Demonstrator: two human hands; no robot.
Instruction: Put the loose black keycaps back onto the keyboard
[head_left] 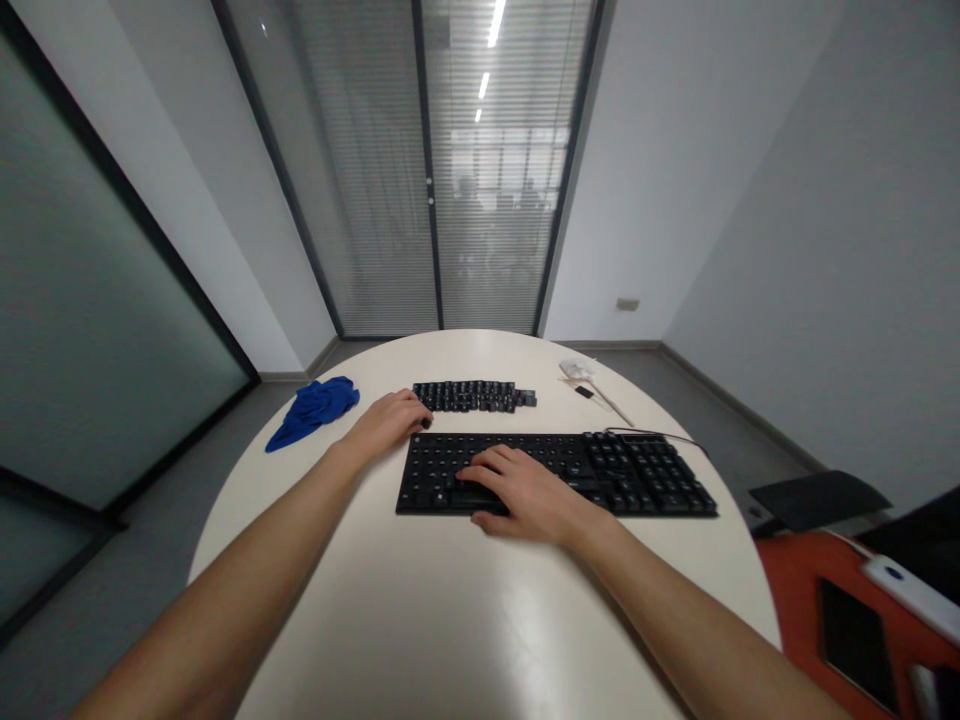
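A black keyboard [637,475] lies across the middle of a round white table [465,620]. My right hand [525,490] rests flat on its left half, fingers stretched over the keys. Behind the keyboard sits a row of loose black keycaps [476,396]. My left hand [386,422] is at the left end of that row, fingers curled around what looks like a keycap at its fingertips.
A crumpled blue cloth [313,408] lies at the table's left edge. A small white item and thin sticks [592,385] lie at the back right. The keyboard's cable [660,434] runs off to the right. An orange surface with a dark phone [855,640] is at lower right.
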